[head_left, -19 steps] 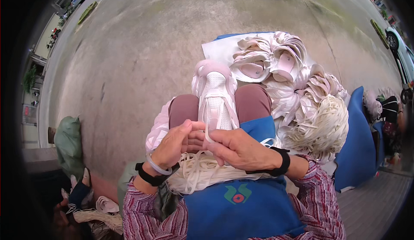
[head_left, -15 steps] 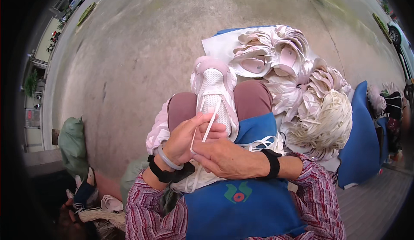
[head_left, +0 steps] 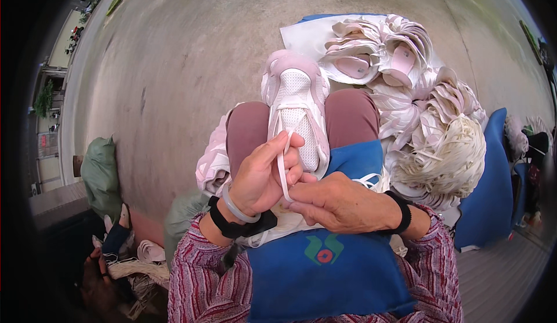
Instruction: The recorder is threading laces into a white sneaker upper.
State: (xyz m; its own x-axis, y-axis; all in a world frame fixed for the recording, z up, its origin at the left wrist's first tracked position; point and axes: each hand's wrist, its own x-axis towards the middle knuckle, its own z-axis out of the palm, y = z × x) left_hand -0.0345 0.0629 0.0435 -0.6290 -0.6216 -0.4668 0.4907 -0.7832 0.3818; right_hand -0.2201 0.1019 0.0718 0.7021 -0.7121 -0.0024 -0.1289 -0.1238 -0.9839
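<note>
Two hands: left hand [head_left: 270, 169] cupped, its thumb and forefinger pinched narrow on a white lace; right hand [head_left: 342, 204] just beside it, fingertips closed on the lower part of the same strand.
White lace [head_left: 281, 169]: stretched short between both grips, in front of the shoe upper.
Shoe upper [head_left: 297, 82]: white mesh with pale pink panels, held between the knees, toe pointing away from the wearer.
Wrists: black band [head_left: 398, 213] on the right; another black band and a pale bracelet [head_left: 238, 210] on the left.
Lap: blue apron [head_left: 290, 276] with a green and red emblem.
Left of the knees: a second pink-and-white upper [head_left: 212, 166].
Right of the knees: bundled uppers [head_left: 400, 62] and a heap of cream laces [head_left: 444, 163].
Far left: green sack [head_left: 100, 175] on the concrete floor [head_left: 191, 62].
</note>
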